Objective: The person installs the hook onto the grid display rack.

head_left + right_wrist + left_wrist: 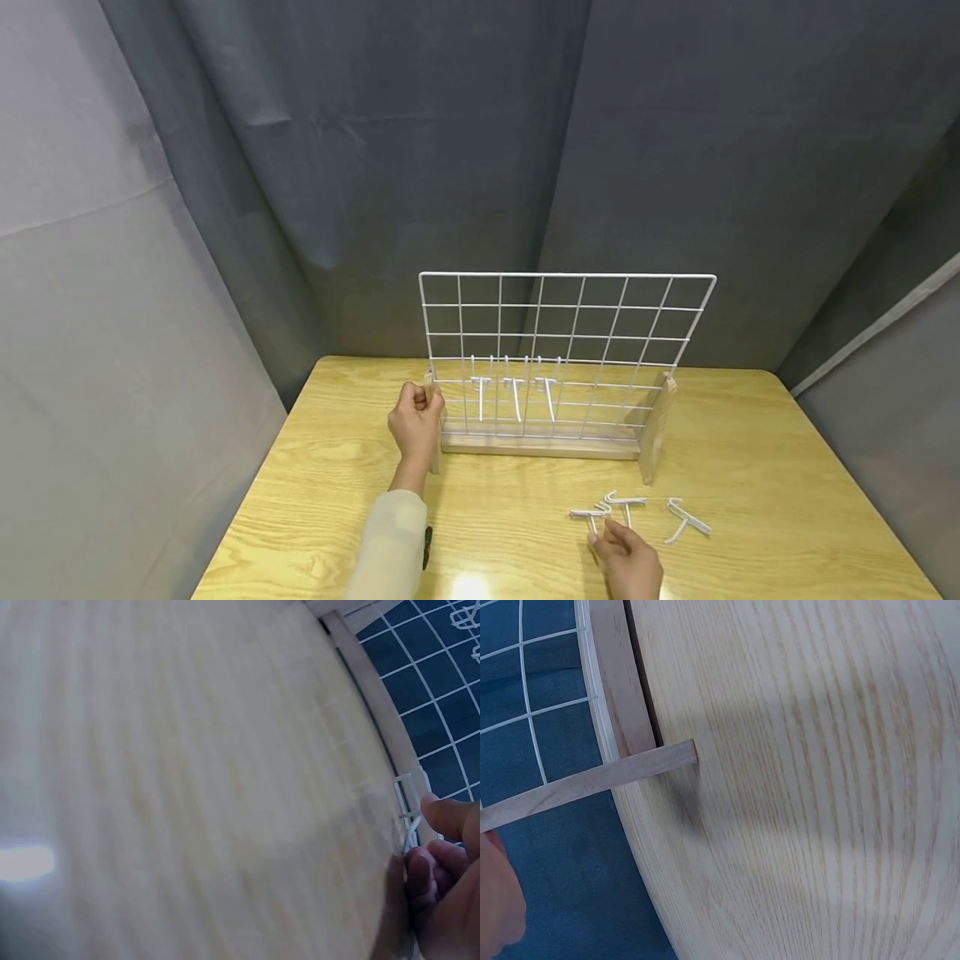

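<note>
A white wire grid rack (pixel 558 273) stands in wooden side supports. My left hand (pixel 416 421) grips the top of its left wooden support (pixel 436 450); in the left wrist view only part of that hand (pixel 496 896) shows, at the edge against the wood. Low over the table, my right hand (pixel 630 562) pinches a white wire hook (pixel 588 513) by its prong. The right wrist view shows the frame end of the hook (pixel 403 796) beyond the thumb and fingers. Close by lie another white hook (pixel 628 502) and, farther right, a third hook (pixel 687 517).
Three white hooks (pixel 517 398) hang side by side on the left half of the grid. A wooden base bar (pixel 540 447) joins the supports. Beneath is a wood-grain table (pixel 300 500), with dark grey curtains (pixel 420 150) behind it.
</note>
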`<state>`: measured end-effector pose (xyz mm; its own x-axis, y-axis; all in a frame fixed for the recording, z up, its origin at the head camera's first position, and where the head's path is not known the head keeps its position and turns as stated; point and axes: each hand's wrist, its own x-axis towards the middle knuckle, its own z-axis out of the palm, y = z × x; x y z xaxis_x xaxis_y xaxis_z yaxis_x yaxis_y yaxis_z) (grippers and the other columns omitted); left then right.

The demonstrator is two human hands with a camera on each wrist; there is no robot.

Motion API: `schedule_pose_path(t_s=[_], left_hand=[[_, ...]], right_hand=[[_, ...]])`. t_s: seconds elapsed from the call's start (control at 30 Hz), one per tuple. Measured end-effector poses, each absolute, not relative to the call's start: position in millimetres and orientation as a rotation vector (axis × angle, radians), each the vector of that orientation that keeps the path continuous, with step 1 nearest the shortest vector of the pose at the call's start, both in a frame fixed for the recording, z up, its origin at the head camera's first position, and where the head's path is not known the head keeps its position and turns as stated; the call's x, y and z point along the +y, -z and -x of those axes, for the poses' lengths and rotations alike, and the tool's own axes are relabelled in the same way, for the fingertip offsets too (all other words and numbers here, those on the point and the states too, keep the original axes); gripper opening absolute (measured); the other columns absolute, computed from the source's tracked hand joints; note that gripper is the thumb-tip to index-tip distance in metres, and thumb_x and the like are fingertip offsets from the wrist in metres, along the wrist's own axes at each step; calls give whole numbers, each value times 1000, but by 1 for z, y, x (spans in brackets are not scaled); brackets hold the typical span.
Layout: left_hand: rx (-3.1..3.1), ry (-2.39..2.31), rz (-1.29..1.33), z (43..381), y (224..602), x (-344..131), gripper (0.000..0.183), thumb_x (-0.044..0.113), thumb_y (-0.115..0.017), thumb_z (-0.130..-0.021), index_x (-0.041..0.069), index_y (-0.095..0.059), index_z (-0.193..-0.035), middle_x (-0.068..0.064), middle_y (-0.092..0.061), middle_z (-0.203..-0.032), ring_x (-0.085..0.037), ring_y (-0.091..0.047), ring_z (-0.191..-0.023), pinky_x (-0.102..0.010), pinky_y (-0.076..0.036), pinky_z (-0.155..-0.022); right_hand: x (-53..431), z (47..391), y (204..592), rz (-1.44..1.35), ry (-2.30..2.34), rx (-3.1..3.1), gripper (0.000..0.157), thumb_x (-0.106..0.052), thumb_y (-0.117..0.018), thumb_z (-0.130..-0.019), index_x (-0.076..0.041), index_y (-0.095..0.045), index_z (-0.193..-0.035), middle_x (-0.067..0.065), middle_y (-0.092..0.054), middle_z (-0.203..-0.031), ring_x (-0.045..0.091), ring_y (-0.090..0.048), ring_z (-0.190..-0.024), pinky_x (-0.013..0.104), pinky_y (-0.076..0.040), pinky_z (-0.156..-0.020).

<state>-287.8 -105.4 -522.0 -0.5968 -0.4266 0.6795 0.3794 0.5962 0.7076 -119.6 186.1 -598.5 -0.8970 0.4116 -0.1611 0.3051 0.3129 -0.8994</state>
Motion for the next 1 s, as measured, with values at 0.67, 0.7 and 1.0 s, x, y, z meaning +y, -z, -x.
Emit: schedule_pose_path(t_s=[0.67,0.7,1.0], left_hand=[[-1935,1104,-60,288,524,-106,16,6,-71,-71,7,-55,-71,-3,-64,-64,-16,-62,-54,-31,-52,-47],[-1936,1111,-61,287,524,-106,16,6,-71,-71,7,-55,-71,-3,-64,-64,-17,-62,-54,-30,-52,-48],[-1942,1154,-44,288,525,-106,15,6,-70,-72,7,-55,-72,-3,-65,-66,-15,-63,-56,-26,-52,-48]], right_hand=[[180,124,599,538,-1288,-2574,25,-3,-71,-75,4,-68,-99,7,-67,-78,18,-61,-66,32,-48,-59],[180,124,598,531,-1283,-2591,24,-3,-70,-76,4,-68,-99,7,-67,-77,18,-61,-66,33,-47,-58],[178,127,592,541,-1261,-2622,23,0,-63,-75,3,-69,-97,2,-63,-70,15,-55,-60,30,-42,-53]])
